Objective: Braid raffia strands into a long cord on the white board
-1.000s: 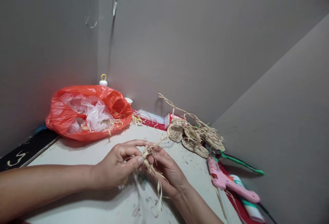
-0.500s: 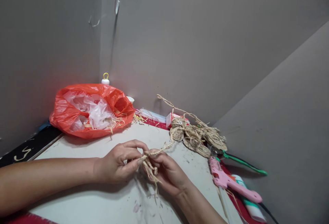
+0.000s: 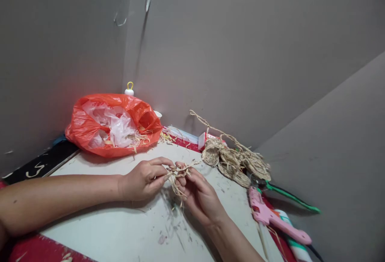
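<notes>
Between my two hands is a pale straw braid [image 3: 182, 171] with loose strand ends hanging below it. My left hand [image 3: 147, 178] pinches its left side between thumb and fingers. My right hand [image 3: 197, 193] grips the braid from the right, the fingertips close to those of the left. A short tip of the braid sticks out past the right fingers toward the back. Both hands are just above the white board [image 3: 120, 230]. Beyond the right hand lies a heap of coiled straw braid [image 3: 230, 160], with one long piece sticking up to the left.
A red plastic bag [image 3: 90, 142] holding white plastic and straw scraps sits at the back left. On the right are a pink glue gun [image 3: 270, 218], green-handled pliers [image 3: 293, 198] and a white-and-green tube [image 3: 297, 250]. Grey walls [image 3: 225, 53] close off the back and right.
My right hand has shifted its grip, its fingers now curled higher on the braid. The braid stretch that ran toward the coiled heap now shows only a short tip. The view has moved slightly.
</notes>
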Available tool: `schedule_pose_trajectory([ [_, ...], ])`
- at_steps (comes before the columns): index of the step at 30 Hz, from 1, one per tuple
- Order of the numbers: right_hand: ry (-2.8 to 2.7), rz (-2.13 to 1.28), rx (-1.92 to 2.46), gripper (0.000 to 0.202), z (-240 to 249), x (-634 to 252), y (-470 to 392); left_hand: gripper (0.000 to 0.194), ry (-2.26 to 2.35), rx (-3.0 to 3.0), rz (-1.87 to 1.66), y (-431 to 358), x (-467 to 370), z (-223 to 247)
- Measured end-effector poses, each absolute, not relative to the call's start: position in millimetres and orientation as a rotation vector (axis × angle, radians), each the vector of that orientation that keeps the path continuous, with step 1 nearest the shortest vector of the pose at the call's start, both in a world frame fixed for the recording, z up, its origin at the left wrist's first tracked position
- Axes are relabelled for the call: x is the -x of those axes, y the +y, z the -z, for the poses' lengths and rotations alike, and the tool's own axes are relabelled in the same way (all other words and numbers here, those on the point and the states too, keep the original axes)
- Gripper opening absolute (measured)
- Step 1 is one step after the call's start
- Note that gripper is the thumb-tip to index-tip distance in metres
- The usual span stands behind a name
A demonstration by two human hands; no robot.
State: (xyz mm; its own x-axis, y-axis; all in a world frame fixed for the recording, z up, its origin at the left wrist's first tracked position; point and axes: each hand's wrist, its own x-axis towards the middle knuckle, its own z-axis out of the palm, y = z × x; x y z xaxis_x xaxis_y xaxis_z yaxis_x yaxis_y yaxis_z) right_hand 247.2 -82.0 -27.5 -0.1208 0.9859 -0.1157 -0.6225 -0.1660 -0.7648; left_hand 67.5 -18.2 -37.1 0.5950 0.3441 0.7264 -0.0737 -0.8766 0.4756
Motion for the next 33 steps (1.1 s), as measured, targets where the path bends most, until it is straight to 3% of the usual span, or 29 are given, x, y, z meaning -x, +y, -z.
schedule_pose_trajectory([
  [18, -0.867, -1.603, 0.959, 0.028, 25.8, -250.4, -82.4, 0.017, 0.188, -2.438, -0.955, -26.7, -68.0, 41.4],
  [26, -0.751, -1.556, 1.069, 0.013, 26.2, -253.2, -77.3, 0.014, 0.228, -2.545, -0.847, -20.8, -72.4, 43.8],
  [33, -0.673, -1.462, 1.077, 0.029, 20.1, -260.2, -75.0, 0.014, 0.271, -2.671, -0.832, -16.8, -73.5, 46.2],
])
